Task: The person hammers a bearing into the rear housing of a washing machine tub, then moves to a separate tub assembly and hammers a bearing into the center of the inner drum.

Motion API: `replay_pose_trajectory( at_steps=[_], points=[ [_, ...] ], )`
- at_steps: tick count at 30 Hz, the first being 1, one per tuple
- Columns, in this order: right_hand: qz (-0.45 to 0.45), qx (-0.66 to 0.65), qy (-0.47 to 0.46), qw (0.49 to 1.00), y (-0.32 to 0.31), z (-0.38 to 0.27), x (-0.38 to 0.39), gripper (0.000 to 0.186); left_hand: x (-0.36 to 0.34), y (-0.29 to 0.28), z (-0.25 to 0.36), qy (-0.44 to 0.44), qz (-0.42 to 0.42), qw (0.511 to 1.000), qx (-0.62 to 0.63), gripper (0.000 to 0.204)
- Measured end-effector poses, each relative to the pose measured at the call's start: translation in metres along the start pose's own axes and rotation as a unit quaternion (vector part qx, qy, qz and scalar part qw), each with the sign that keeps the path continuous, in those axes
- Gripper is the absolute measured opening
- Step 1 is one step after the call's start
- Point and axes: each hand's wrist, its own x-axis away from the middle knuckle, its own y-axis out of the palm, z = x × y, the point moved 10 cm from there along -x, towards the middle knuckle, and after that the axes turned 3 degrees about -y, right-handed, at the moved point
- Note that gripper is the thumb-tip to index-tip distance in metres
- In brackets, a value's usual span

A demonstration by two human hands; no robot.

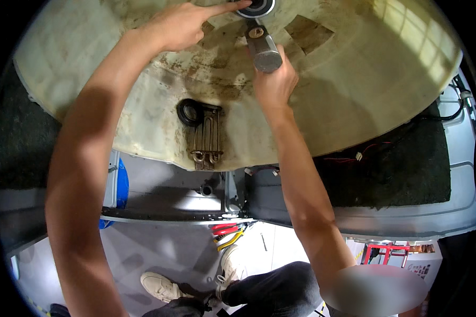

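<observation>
Evidently the work is partway along: the dark ring (264, 9) sits at the hub of the pale tub (354, 100), cut off by the upper edge of view, so whether it is fully seated or loose cannot be told. The left hand (177, 27) reaches its index finger onto the ring; the other fingers are curled, and whether they hold anything is hidden. The right hand (276, 82) has its fingers closed around the hammer (263, 50), its head just beside the ring. The looped metal element (208, 138) lies in the tub wall, while a white connector (359, 156) appears unplugged, so reconnecting probably remains.
</observation>
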Motion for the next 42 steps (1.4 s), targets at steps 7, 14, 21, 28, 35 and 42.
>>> replay_pose_trajectory(
  at_steps=[7, 14, 21, 28, 35, 42],
  points=[
    [0.058, -0.105, -0.040, 0.992, -0.010, -0.006, 0.008, 0.022, -0.002, 0.013, -0.011, -0.031, -0.052, 0.998, 0.001, 0.103],
    [0.041, -0.098, -0.034, 0.994, -0.019, -0.031, 0.017, 0.022, 0.003, 0.007, -0.013, -0.054, -0.059, 0.995, -0.056, 0.103],
    [0.005, -0.191, -0.037, 0.981, -0.041, -0.013, 0.015, 0.029, 0.020, 0.009, 0.022, -0.108, 0.065, 0.987, -0.099, 0.079],
    [-0.109, 0.077, -0.185, 0.974, -0.068, -0.071, -0.081, 0.034, 0.007, 0.066, 0.068, -0.302, -0.042, 0.947, 0.104, 0.070],
    [-0.317, 0.230, -0.413, 0.822, -0.035, -0.174, -0.122, 0.026, -0.003, 0.064, 0.076, -0.348, 0.042, 0.908, 0.231, 0.095],
    [-0.282, 0.281, -0.594, 0.699, -0.031, -0.194, -0.091, 0.045, -0.001, 0.078, 0.076, -0.317, -0.015, 0.914, 0.253, 0.099]
  ],
)
